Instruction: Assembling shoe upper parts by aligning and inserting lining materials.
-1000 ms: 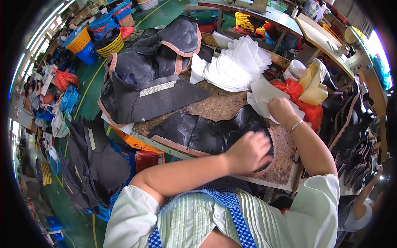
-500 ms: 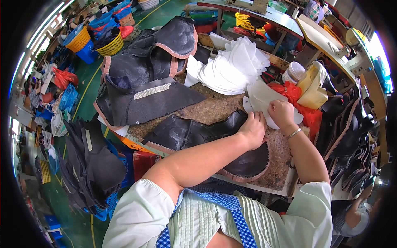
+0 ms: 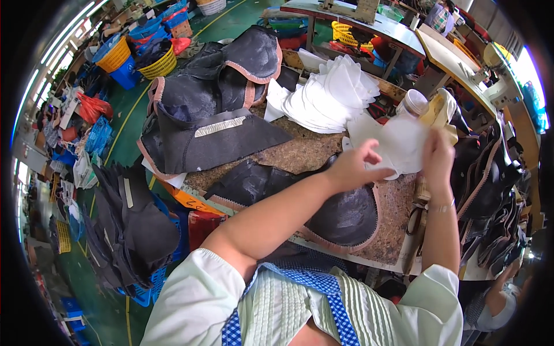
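My left hand (image 3: 353, 166) and my right hand (image 3: 437, 157) both grip a thin white fabric piece (image 3: 398, 141), held up over the right part of the worktable (image 3: 300, 153). Below my left forearm a black cup-shaped fabric piece with a tan edge (image 3: 346, 216) lies flat on the table. A pile of white fabric pieces (image 3: 326, 95) sits further back. A stack of black padded pieces with tan trim (image 3: 213, 109) fills the table's far left.
Black trimmed pieces (image 3: 490, 190) hang at the right. More black pieces (image 3: 124, 225) fill a blue crate at lower left. Yellow and blue baskets (image 3: 138, 55) stand on the green floor. A jar (image 3: 412, 104) stands by the white pieces. Another person's hand (image 3: 511, 271) shows at lower right.
My left hand has left the black cup piece and risen to join my right hand on the white piece, which is now lifted off the table.
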Demonstrator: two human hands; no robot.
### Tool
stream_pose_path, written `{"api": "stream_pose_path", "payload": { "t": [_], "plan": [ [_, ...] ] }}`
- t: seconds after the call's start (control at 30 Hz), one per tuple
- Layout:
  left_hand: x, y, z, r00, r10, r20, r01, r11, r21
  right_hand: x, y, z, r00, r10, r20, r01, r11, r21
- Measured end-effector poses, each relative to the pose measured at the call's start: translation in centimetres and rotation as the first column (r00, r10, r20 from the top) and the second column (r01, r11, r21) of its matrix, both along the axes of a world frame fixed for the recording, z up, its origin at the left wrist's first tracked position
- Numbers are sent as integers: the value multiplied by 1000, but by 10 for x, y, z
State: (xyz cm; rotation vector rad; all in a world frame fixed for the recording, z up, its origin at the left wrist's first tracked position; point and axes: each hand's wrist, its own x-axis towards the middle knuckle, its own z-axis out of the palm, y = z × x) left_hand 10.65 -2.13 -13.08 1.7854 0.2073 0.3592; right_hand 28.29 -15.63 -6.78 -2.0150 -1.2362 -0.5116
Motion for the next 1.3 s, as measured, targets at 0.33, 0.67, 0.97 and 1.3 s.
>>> {"api": "stream_pose_path", "payload": {
  "t": [0.33,0.67,0.97,1.3],
  "plan": [
    [-159,5,9,903,387,188,-410,907,102,-146,-40,-57,217,281,-935,-137,957,256],
    [-206,-28,-47,952,259,-165,-68,704,707,-208,-1,-68,-26,324,-946,-248,914,320],
    [-180,-30,-36,917,352,-185,28,407,913,-178,-19,-117,-226,449,-864,71,892,446],
    [-158,-38,-37,944,288,162,-232,226,946,-170,-31,-116,-303,447,-842,21,886,463]
  ]
}}
